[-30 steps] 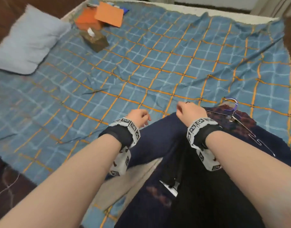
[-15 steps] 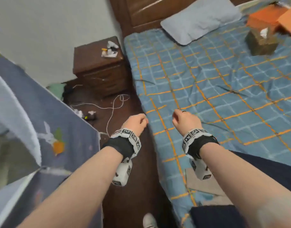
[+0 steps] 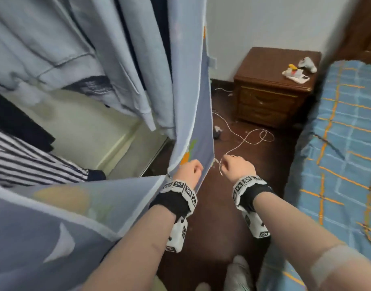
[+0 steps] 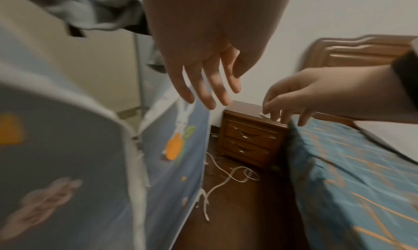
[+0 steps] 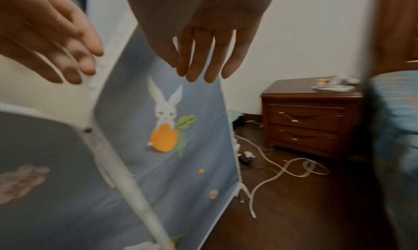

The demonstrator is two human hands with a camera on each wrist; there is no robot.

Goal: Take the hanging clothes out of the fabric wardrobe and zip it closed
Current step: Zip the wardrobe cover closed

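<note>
The blue-grey fabric wardrobe [image 3: 199, 122] with a rabbit-and-carrot print [image 5: 165, 128] stands open at the left. Its unzipped front flap [image 3: 54, 217] sags in the lower left. The zipper slider [image 5: 87, 129] sits low where flap and side panel meet. Inside hang light blue garments [image 3: 65, 49], a dark one [image 3: 16, 120] and a striped one [image 3: 23, 162]. My left hand [image 3: 191, 171] hovers at the edge of the opening with relaxed fingers [image 4: 203, 85], holding nothing. To its right my right hand [image 3: 235, 166] is also empty, its fingers [image 5: 203, 62] hanging straight.
A brown wooden nightstand [image 3: 272, 89] with small white items [image 3: 296, 72] stands against the far wall. The bed with its blue checked sheet [image 3: 344, 143] runs along the right. A white cable [image 3: 249, 137] loops on the dark floor. My socked foot [image 3: 239, 274] is below.
The view has swung from the bed, where dark clothes and hangers lay under my hands, left to the wardrobe. Both hands, empty, now hang in front of its opening.
</note>
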